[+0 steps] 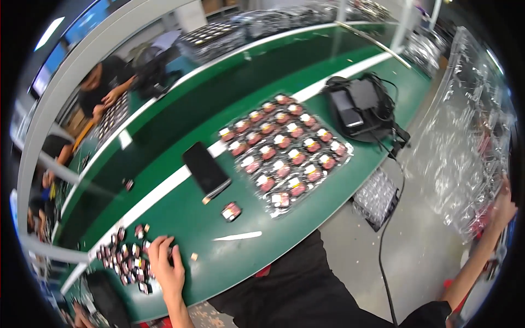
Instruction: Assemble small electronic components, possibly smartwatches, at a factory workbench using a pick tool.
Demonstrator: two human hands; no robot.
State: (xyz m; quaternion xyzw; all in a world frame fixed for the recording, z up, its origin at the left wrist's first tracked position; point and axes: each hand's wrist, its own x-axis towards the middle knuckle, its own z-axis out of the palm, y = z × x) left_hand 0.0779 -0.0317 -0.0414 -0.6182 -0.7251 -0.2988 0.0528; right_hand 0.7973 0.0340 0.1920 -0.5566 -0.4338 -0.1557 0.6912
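My left hand (pixel 167 265) rests on the green table (pixel 219 218), fingers curled at the edge of a heap of small red, black and white parts (pixel 127 256). My right hand (pixel 502 208) reaches far right into a rack of clear plastic trays (pixel 465 142); I cannot see whether it grips anything. A clear tray of several small red parts (pixel 284 147) lies in rows on the table's middle. One loose red part (pixel 231 211) sits alone near a black phone (pixel 205 170).
A black bag with a cable (pixel 361 109) lies at the table's far right end. A crate of clear trays (pixel 376 198) stands on the floor. Other people (pixel 104 87) work across the conveyor at the left.
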